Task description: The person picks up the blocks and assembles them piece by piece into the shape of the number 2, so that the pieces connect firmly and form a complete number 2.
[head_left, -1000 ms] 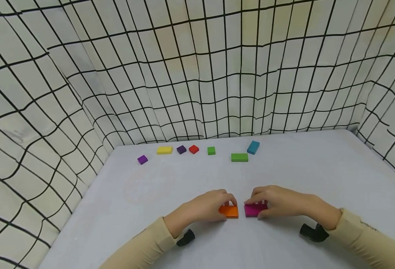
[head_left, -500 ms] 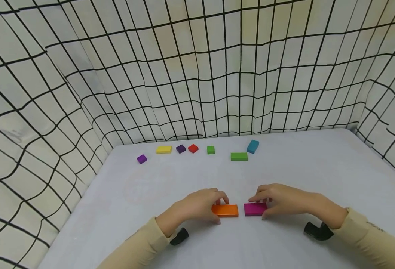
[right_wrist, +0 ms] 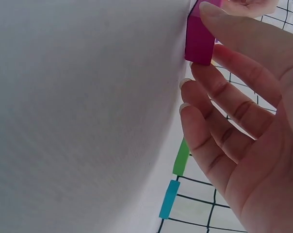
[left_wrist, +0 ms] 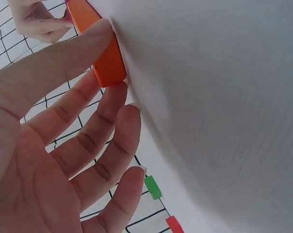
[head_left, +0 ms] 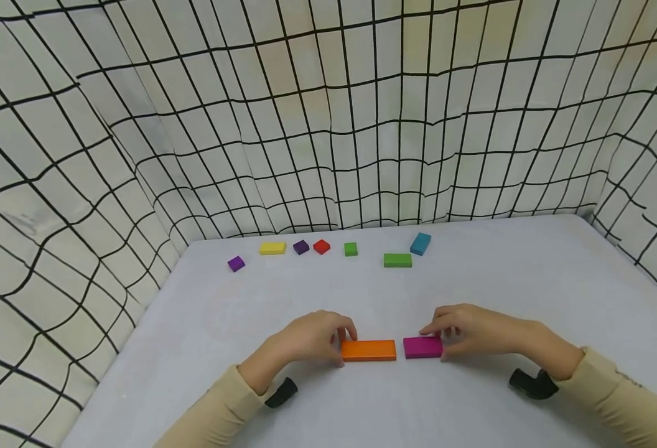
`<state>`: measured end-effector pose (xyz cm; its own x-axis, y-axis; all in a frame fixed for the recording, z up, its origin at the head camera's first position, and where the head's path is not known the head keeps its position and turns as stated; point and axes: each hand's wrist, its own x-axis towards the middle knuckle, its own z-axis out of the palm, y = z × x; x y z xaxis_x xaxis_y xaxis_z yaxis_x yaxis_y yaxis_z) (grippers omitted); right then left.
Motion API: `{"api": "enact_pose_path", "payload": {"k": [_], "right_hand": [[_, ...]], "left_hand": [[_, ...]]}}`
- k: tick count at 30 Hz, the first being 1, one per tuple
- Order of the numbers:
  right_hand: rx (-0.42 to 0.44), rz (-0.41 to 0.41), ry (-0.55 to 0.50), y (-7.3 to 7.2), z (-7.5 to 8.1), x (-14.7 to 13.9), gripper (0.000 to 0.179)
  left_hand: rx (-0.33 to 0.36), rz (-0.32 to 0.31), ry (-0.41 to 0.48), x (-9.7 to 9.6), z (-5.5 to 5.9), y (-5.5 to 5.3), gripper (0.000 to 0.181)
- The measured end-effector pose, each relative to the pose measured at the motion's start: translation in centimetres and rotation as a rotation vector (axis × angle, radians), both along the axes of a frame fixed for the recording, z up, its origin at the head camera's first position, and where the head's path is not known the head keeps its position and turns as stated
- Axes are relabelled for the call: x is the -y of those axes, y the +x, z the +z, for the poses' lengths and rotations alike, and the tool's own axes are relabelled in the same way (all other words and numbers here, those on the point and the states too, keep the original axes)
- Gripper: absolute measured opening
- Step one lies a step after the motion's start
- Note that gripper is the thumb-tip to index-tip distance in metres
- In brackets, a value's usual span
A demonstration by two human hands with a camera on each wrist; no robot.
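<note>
In the head view, an orange rectangular block (head_left: 368, 350) lies flat on the white table, its long side running left to right. My left hand (head_left: 313, 336) holds its left end, thumb at the near corner and fingertips behind. The left wrist view shows the thumb across the orange block (left_wrist: 107, 63) and a fingertip at its end. A shorter magenta block (head_left: 422, 347) lies in line to the right, with a narrow gap between the two. My right hand (head_left: 482, 330) holds its right end, thumb in front and index finger behind; the other fingers are spread.
Along the table's back lie a purple block (head_left: 236, 264), a yellow block (head_left: 272, 248), a dark purple block (head_left: 301, 247), a red block (head_left: 321, 246), a small green block (head_left: 351, 249), a longer green block (head_left: 397, 260) and a blue block (head_left: 420, 244). Black-grid netting (head_left: 328, 155) surrounds the table.
My left hand has slid left along the orange block to its end while the block stayed put. My right hand has shifted slightly right; the magenta block has edged a little left.
</note>
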<state>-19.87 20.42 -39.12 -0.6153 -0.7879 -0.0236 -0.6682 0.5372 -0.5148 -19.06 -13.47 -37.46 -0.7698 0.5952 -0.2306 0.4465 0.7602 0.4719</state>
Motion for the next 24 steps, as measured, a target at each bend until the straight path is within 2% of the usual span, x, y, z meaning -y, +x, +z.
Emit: {"api": "enact_pose_path", "payload": {"k": [7,13,24], "right_hand": [[-0.004,0.002,-0.003,-0.25,-0.42,0.08,0.040],[0.022,-0.002,-0.013,-0.23,-0.65,0.28,0.039],[-0.013,0.007,-0.019,-0.17,-0.37,0.38,0.036]], "left_hand": [[-0.011,-0.001,-0.001,-0.30,-0.20,-0.05,0.028],[0.015,0.011,0.012,-0.51,-0.42,0.05,0.027],[0.012,0.010,0.002,-0.70,-0.14,-0.14,0.028]]}}
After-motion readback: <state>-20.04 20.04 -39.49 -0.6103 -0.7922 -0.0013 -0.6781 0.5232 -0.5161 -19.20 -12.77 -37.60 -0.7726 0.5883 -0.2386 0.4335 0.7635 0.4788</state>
